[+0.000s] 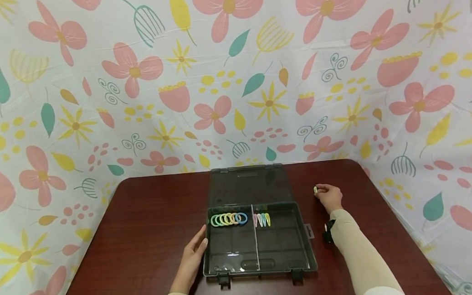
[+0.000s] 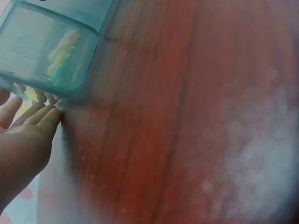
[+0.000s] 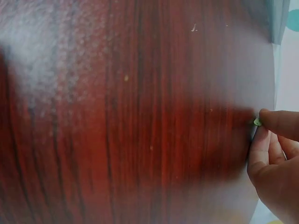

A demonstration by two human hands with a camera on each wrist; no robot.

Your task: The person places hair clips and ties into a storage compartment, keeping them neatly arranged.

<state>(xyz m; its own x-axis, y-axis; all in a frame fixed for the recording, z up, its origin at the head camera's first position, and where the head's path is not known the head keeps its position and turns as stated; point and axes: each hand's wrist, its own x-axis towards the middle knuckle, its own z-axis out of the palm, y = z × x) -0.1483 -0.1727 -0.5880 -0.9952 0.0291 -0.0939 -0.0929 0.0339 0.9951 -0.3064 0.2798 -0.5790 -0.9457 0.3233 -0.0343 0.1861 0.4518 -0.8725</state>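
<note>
My right hand (image 1: 330,197) pinches a small pale green hair clip (image 1: 315,190) between thumb and fingertips, over the table to the right of the box. In the right wrist view only a green end of the hair clip (image 3: 257,122) shows. My left hand (image 1: 193,258) rests with fairly straight fingers against the left wall of a clear grey plastic box (image 1: 236,267). Inside the left compartment, a row of overlapping pastel rings (image 1: 228,219) lies along the back. Several hair clips (image 1: 262,219) in pink, white, blue and yellow line up at the back of the right compartment, beside the divider (image 1: 256,242).
The box's lid (image 1: 250,186) lies folded back behind it. Two black latches (image 1: 224,281) stick out at the front, and a hang tab (image 1: 309,231) at the right side. Everything sits on a dark red wooden table (image 1: 143,236), with a flower-patterned cloth (image 1: 232,97) behind.
</note>
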